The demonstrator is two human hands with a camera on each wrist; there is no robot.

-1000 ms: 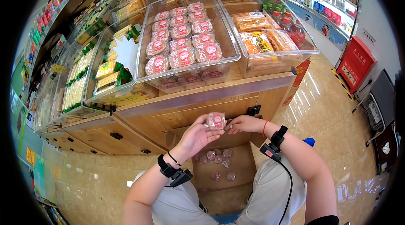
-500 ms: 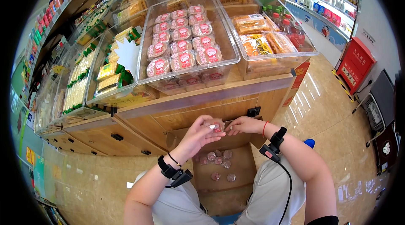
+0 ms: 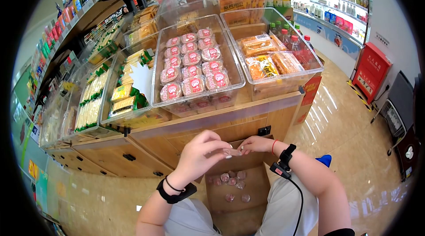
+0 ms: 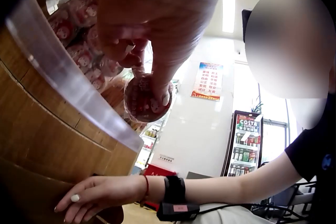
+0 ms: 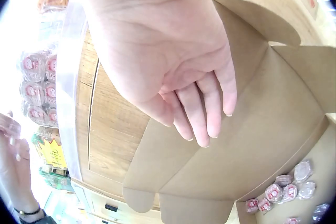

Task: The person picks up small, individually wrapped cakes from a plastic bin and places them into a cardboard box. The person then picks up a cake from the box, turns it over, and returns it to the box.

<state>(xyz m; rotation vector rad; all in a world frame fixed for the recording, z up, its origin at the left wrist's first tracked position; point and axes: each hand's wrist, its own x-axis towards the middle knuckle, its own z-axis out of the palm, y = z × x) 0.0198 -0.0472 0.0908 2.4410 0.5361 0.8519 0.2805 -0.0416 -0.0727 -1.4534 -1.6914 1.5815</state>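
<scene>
My left hand (image 3: 199,156) pinches a round, clear-wrapped cake (image 3: 231,151) between thumb and fingers, in front of the wooden counter. The left wrist view shows the cake's dark round face (image 4: 147,99) with a printed label, my thumb against it. Just to the right is my right hand (image 3: 256,144), fingers loosely bent and palm bare in the right wrist view (image 5: 173,71), over the cardboard flaps. Below both hands, an open cardboard box (image 3: 239,211) stands between my knees, with several small wrapped cakes (image 3: 230,178) in it.
A clear bin (image 3: 241,83) on the counter holds rows of matching wrapped cakes (image 3: 193,85). Beside it, another bin (image 3: 316,70) holds packaged bread (image 3: 262,67), and bins of wrapped snacks (image 3: 124,103) stand leftward. A red box (image 3: 372,67) stands at right.
My left hand has turned over at the wrist, tipping the cake from label up to nearly edge-on. The head view has tilted upward. My right hand stays nearly where it was.
</scene>
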